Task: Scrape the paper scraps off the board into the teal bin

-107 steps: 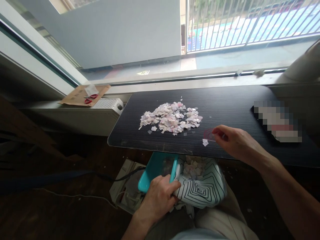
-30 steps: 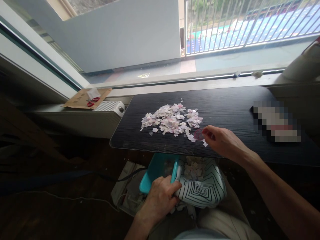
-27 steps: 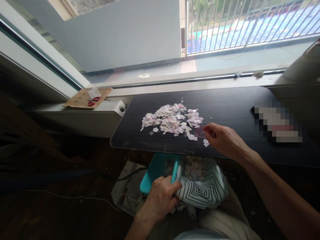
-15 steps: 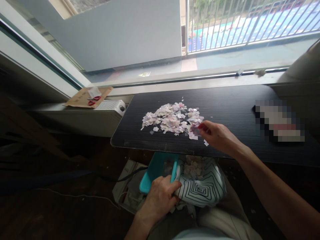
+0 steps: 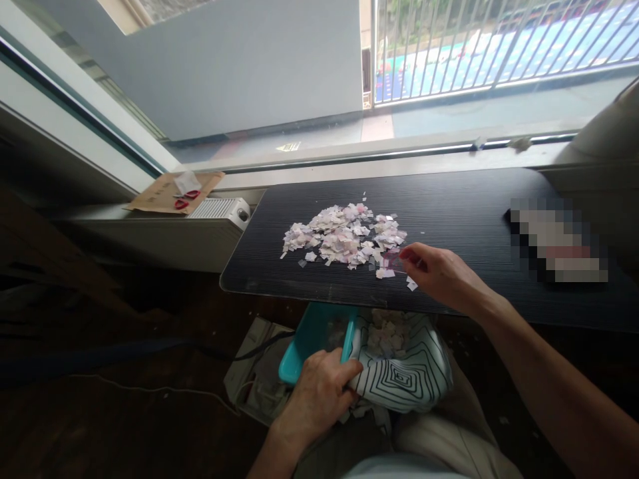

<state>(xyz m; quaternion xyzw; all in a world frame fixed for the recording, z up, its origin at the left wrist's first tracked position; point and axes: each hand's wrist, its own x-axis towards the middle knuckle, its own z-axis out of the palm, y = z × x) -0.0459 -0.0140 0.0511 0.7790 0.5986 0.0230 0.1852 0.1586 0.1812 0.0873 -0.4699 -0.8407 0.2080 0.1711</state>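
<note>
"How do the paper scraps (image 5: 342, 236) look?"
"Small, mostly white, some tinged pink; they are heaped loosely on the black table (image 5: 464, 213), mid-frame."
"And the pink sheet (image 5: 391, 259)?"
"See-through, it is clamped in the fingers of the right hand (image 5: 434, 266) at the heap's right edge. Lower centre, the turquoise bin (image 5: 351, 332) and patterned bag (image 5: 404, 382) are clamped together at their rims by the left hand (image 5: 322, 392)."
</note>
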